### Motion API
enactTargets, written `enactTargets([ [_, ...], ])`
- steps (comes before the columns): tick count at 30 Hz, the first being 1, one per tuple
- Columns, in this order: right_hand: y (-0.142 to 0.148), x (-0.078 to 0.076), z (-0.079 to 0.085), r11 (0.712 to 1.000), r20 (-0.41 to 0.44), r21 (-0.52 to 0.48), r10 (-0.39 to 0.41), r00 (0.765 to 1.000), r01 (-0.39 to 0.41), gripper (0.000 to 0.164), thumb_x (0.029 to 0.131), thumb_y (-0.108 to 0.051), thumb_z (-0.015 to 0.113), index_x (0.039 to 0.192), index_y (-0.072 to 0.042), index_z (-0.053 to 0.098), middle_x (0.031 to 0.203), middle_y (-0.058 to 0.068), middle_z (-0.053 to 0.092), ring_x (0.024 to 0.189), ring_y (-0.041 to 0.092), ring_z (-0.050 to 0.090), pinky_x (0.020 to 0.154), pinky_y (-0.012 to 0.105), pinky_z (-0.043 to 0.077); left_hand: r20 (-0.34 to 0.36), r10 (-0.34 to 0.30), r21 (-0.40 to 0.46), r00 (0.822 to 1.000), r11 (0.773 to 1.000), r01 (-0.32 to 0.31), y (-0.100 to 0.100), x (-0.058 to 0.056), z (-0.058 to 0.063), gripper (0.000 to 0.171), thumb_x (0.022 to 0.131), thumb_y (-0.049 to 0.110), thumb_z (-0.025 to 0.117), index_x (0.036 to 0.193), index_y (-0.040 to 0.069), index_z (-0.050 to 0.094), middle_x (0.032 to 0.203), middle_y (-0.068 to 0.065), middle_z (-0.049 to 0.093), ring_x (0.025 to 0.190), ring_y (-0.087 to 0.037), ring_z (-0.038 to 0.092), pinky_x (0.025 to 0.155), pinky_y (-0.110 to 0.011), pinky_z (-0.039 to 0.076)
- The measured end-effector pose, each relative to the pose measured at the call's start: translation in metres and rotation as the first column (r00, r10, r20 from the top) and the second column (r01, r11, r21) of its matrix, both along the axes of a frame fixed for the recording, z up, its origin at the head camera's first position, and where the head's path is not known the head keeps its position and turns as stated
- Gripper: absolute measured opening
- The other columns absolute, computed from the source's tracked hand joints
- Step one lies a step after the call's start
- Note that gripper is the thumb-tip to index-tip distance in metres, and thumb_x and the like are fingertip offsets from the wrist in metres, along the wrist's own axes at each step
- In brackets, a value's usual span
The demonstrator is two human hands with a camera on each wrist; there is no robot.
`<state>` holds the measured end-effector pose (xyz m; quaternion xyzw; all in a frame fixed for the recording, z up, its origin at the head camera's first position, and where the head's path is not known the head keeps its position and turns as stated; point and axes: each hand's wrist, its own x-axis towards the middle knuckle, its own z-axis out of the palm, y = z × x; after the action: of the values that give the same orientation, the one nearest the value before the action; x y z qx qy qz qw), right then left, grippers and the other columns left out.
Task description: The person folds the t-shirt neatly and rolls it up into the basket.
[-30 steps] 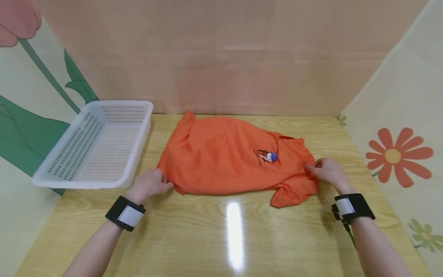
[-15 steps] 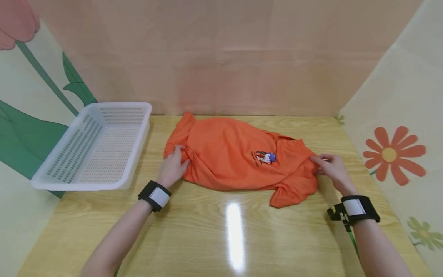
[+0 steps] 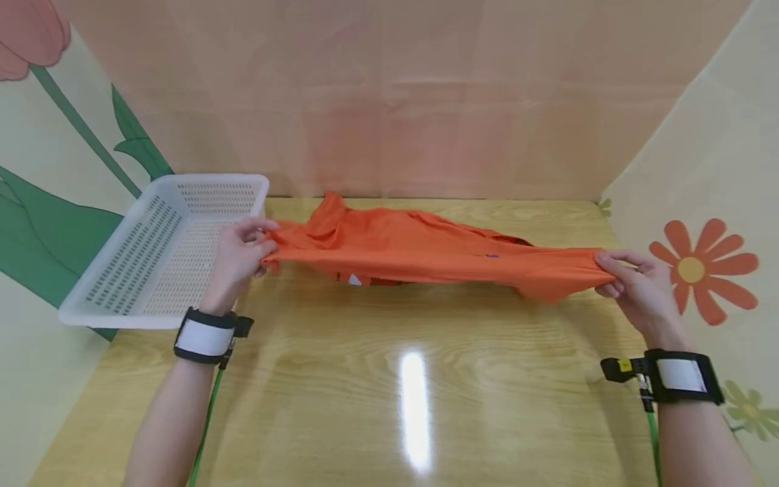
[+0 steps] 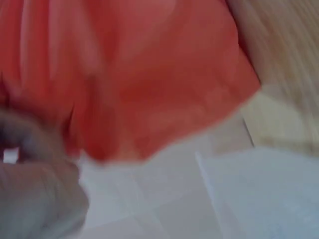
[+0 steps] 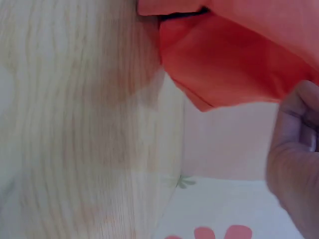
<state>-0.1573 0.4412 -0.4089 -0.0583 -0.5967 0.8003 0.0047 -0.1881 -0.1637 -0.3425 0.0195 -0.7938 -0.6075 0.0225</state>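
An orange T-shirt (image 3: 395,237) is stretched sideways in the head view, its near edge lifted off the table and its far part low near the back wall. My left hand (image 3: 237,257) pinches the shirt's left end beside the basket. At the other end, my right hand (image 3: 639,287) pinches a corner between thumb and fingers. The printed figure is mostly hidden under the taut fold. In the left wrist view the orange cloth (image 4: 159,74) hangs blurred beyond the hand. The right wrist view has a loose flap of the shirt (image 5: 224,64) hanging beside the fingers.
A white plastic basket (image 3: 122,318) with slotted walls stands at the left of the wooden table (image 3: 341,406), close to my left hand. A pinkish cloth wall (image 3: 426,101) closes off the back. Flower-printed sheets (image 3: 718,182) flank the sides.
Both hands have raised the near edge of the shirt from the table and drawn it tight. The left hand moved left and away from me, the right hand rightward.
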Motion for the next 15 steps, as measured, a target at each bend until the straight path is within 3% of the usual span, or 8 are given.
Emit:
enactTargets([
  [2,0.003,-0.001,-0.002,0.982,0.125,0.178,0.038,0.991,-0.061,0.012,0.098,-0.008,0.064,0.100,-0.011,0.075,0.064,0.000,0.064,0.047,0.013,0.047,0.048,0.026,0.044,0.078,-0.089,-0.164,0.993,0.981,0.101,-0.001,0.000,-0.009,0.032,0.091,-0.004,0.059,0.122,-0.009,0.058,0.075,-0.004,0.056,0.044,-0.007,0.056,0.043,-0.022,0.044],
  [3,0.004,-0.001,-0.005,0.954,0.181,0.281,0.052,0.982,-0.102,0.010,0.098,-0.012,0.065,0.100,-0.015,0.075,0.065,-0.001,0.065,0.048,0.012,0.052,0.051,0.026,0.050,0.103,-0.131,-0.237,0.986,0.960,0.152,-0.001,0.000,-0.015,0.035,0.093,0.000,0.059,0.127,-0.009,0.056,0.084,-0.009,0.058,0.048,-0.012,0.060,0.047,-0.023,0.048],
  [5,0.006,-0.002,-0.013,0.876,0.255,0.449,0.062,0.965,-0.175,0.008,0.099,-0.018,0.064,0.104,-0.017,0.071,0.064,-0.004,0.065,0.053,0.011,0.059,0.056,0.027,0.055,0.102,-0.157,-0.360,0.982,0.914,0.184,0.000,0.001,-0.030,0.040,0.095,0.006,0.059,0.132,-0.009,0.053,0.101,-0.020,0.057,0.062,-0.019,0.066,0.059,-0.025,0.053],
  [8,0.009,-0.001,-0.025,0.733,0.288,0.640,0.050,0.956,-0.231,0.028,0.101,-0.027,0.061,0.121,-0.007,0.064,0.070,-0.010,0.069,0.062,0.010,0.068,0.063,0.029,0.059,0.028,-0.157,-0.484,0.987,0.862,0.151,-0.001,0.006,-0.049,0.042,0.097,0.012,0.059,0.132,-0.010,0.053,0.114,-0.030,0.056,0.082,-0.033,0.066,0.073,-0.032,0.052],
  [11,0.013,0.002,-0.032,0.634,0.306,0.725,0.053,0.951,-0.269,0.055,0.103,-0.036,0.056,0.135,0.009,0.049,0.077,-0.011,0.069,0.069,0.009,0.069,0.065,0.031,0.060,0.021,-0.167,-0.555,0.986,0.818,0.150,-0.004,0.017,-0.060,0.037,0.097,0.017,0.061,0.123,-0.009,0.058,0.104,-0.026,0.062,0.084,-0.032,0.062,0.073,-0.035,0.049],
  [15,0.020,0.007,-0.033,0.523,0.426,0.760,0.049,0.903,-0.387,0.081,0.100,-0.055,0.051,0.142,0.014,0.040,0.089,-0.003,0.071,0.076,0.008,0.066,0.069,0.031,0.059,0.171,-0.187,-0.573,0.967,0.780,0.253,-0.008,0.037,-0.064,0.043,0.094,0.036,0.070,0.108,-0.003,0.060,0.084,-0.012,0.063,0.071,-0.021,0.059,0.064,-0.030,0.045],
])
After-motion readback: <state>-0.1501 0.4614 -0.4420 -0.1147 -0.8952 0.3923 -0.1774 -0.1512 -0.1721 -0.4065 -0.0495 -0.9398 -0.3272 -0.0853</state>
